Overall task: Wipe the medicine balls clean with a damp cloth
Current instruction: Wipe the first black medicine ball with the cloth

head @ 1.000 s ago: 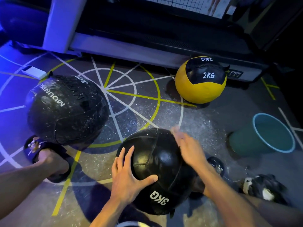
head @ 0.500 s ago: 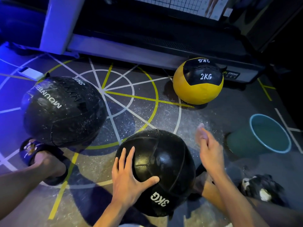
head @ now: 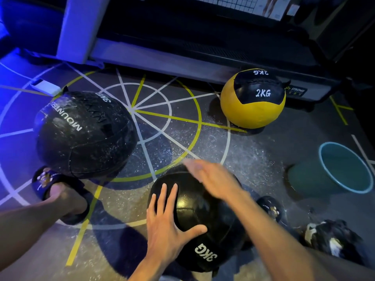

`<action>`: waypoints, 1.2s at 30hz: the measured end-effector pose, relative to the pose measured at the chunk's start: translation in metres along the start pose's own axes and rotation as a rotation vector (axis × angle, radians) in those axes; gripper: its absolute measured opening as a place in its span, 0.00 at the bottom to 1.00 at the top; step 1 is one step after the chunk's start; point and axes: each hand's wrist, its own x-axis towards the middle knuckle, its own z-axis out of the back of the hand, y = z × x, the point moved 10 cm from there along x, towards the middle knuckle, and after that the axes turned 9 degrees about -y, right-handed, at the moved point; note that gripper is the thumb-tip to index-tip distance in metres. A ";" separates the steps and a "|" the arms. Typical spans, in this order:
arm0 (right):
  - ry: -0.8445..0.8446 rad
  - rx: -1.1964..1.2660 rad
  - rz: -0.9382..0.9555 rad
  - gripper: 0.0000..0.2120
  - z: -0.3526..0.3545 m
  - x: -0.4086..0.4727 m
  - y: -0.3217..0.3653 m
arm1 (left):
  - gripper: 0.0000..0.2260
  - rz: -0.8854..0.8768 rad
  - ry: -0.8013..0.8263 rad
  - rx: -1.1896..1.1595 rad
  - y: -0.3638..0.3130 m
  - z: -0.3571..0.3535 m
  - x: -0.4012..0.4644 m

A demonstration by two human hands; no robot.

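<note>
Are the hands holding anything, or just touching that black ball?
Nothing is gripped. The left hand rests flat, fingers spread, on the near side of the black 3KG medicine ball. The blurred right hand is open over its top.

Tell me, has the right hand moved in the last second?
Yes. The right hand swung out toward the bucket, then came back over the top of the near black 3KG ball; it is blurred.
</note>
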 end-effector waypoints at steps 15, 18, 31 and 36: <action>-0.345 0.256 -0.297 0.21 0.067 -0.033 -0.073 | 0.59 -0.012 0.080 -0.031 -0.007 -0.003 0.007; -0.514 0.270 -0.423 0.26 0.097 -0.079 -0.123 | 0.59 0.005 0.078 -0.097 -0.003 -0.002 0.011; -0.270 0.180 -0.534 0.15 0.019 -0.059 -0.112 | 0.44 -0.030 0.060 -0.224 0.005 -0.001 0.003; -0.165 0.043 -0.149 0.11 0.004 -0.015 0.003 | 0.45 -0.059 0.027 -0.188 0.007 -0.002 0.003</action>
